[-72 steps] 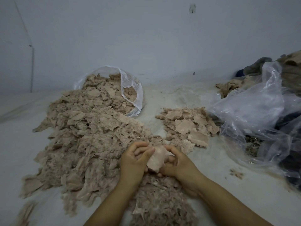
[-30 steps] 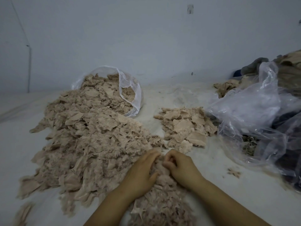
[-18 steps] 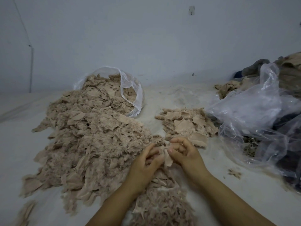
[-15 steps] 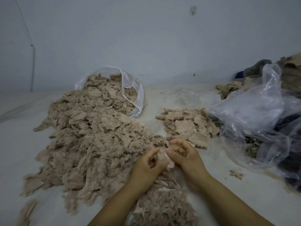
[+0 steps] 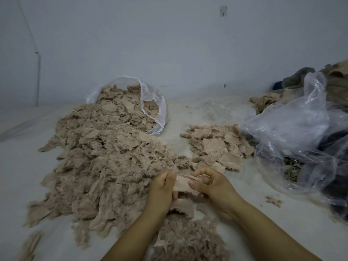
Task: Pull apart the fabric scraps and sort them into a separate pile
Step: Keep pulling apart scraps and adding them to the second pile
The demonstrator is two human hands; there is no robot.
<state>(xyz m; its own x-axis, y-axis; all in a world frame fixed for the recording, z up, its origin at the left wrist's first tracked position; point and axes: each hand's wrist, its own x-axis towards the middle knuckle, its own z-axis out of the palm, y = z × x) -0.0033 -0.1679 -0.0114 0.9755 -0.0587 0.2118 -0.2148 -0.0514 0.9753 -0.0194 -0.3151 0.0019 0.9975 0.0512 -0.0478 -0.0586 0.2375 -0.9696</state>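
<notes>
Left of the grip sprawls the big heap of fabric scraps (image 5: 105,162), spilling from a clear bag (image 5: 152,102). At the centre, the left hand (image 5: 162,189) and right hand (image 5: 212,187) each pinch one beige scrap (image 5: 182,183), stretched between them. Beyond it, to the right, lies the sorted pile (image 5: 216,146), then a crumpled plastic bag (image 5: 301,132).
</notes>
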